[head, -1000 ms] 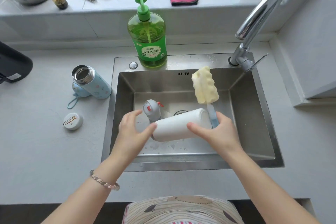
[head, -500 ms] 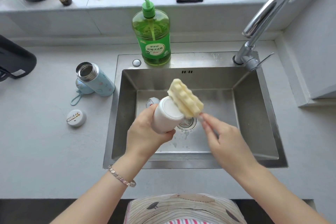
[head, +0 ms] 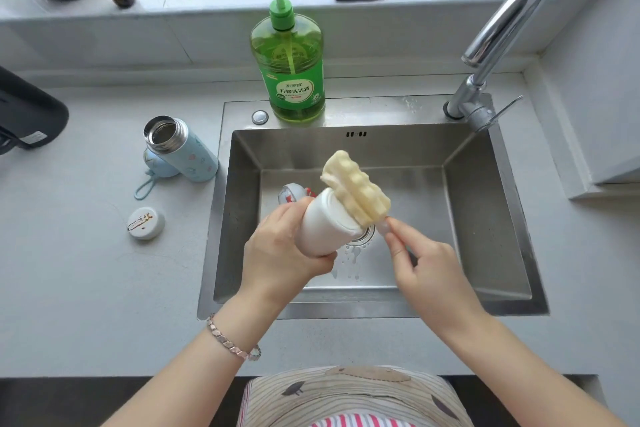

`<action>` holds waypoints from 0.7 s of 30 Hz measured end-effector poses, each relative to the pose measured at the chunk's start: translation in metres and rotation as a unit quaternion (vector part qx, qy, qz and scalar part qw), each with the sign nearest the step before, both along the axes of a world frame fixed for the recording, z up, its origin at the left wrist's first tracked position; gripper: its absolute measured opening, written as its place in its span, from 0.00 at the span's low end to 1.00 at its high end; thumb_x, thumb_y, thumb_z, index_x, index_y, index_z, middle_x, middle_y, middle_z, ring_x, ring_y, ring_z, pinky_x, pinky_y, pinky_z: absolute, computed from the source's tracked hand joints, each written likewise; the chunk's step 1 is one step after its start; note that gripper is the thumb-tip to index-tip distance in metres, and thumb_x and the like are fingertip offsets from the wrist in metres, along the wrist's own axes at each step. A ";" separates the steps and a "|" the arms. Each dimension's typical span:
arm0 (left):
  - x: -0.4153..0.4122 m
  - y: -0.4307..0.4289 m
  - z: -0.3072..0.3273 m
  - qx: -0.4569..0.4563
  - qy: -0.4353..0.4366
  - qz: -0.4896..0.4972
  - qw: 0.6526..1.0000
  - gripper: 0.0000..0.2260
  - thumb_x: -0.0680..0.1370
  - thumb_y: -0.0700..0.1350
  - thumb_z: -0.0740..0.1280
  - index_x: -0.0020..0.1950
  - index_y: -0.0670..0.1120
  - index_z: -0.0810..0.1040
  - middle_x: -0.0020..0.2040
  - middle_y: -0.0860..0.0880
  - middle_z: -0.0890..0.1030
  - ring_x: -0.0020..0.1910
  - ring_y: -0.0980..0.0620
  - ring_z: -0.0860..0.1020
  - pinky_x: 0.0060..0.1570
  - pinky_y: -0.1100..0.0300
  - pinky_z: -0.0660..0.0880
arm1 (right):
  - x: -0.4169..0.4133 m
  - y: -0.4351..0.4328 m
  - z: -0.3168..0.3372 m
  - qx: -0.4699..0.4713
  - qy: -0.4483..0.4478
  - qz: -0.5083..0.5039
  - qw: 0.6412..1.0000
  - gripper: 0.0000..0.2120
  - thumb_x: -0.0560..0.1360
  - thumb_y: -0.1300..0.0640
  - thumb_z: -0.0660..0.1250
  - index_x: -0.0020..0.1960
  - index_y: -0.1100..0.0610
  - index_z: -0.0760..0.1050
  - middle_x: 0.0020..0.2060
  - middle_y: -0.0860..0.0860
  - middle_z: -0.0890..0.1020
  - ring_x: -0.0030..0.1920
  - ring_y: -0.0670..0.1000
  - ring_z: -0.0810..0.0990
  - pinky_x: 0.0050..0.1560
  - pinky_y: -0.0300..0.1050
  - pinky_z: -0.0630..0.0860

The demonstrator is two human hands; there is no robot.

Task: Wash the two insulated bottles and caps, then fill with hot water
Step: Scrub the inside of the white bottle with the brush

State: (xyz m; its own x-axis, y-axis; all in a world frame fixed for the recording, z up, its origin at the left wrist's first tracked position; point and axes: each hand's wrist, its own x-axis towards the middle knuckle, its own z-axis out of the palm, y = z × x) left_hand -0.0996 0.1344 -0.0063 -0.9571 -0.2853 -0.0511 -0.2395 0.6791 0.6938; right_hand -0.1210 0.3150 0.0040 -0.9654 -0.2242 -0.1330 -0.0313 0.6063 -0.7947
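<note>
Bare forearms on both sides, bare left hand (head: 277, 253) and right hand (head: 426, 263). On the left wrist, a bracelet (head: 232, 341): slim chain of small flat metal links, silvery with a pinkish cast (links look roughly six-sided). At the bottom edge, front of a garment (head: 346, 395) over the belly: cream cloth crossed by thin wavy brown lines, a rounded tan patch (head: 367, 374) near its top, a few small dark leaf-like marks scattered left and right. Below that, centre bottom, a red-and-white band (head: 360, 422) of slanted stripes (same piece or a second layer, cannot tell).
</note>
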 end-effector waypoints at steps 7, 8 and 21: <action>-0.007 -0.006 0.008 -0.015 -0.041 0.030 0.999 0.30 0.59 0.51 0.77 0.60 0.56 0.75 0.47 0.56 0.77 0.47 0.51 0.76 0.45 0.53 0.76 | 0.012 -0.002 0.007 0.011 0.017 0.031 0.999 0.10 0.78 0.56 0.61 0.56 0.50 0.78 0.22 0.44 0.68 0.24 0.46 0.65 0.27 0.39 0.57; -0.007 -0.004 0.009 -0.023 -0.034 0.016 0.999 0.30 0.59 0.52 0.76 0.60 0.55 0.76 0.48 0.56 0.78 0.48 0.50 0.76 0.45 0.53 0.75 | 0.007 0.000 0.005 0.005 0.012 0.014 1.000 0.10 0.78 0.58 0.61 0.55 0.51 0.79 0.22 0.45 0.68 0.24 0.47 0.65 0.26 0.38 0.57; -0.001 -0.001 0.012 -0.062 -0.073 -0.019 0.995 0.31 0.60 0.51 0.77 0.63 0.55 0.74 0.51 0.56 0.77 0.49 0.51 0.75 0.44 0.55 0.74 | 0.011 -0.001 0.007 0.007 0.011 0.028 1.000 0.10 0.78 0.60 0.60 0.54 0.53 0.78 0.24 0.44 0.69 0.24 0.47 0.65 0.26 0.35 0.56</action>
State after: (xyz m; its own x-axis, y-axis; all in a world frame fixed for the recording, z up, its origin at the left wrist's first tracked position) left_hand -0.1002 0.1337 0.0056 -0.9520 -0.2626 -0.1572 -0.3048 0.7679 0.5634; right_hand -0.1098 0.3136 0.0114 -0.9543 -0.2759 -0.1152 -0.0826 0.6135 -0.7854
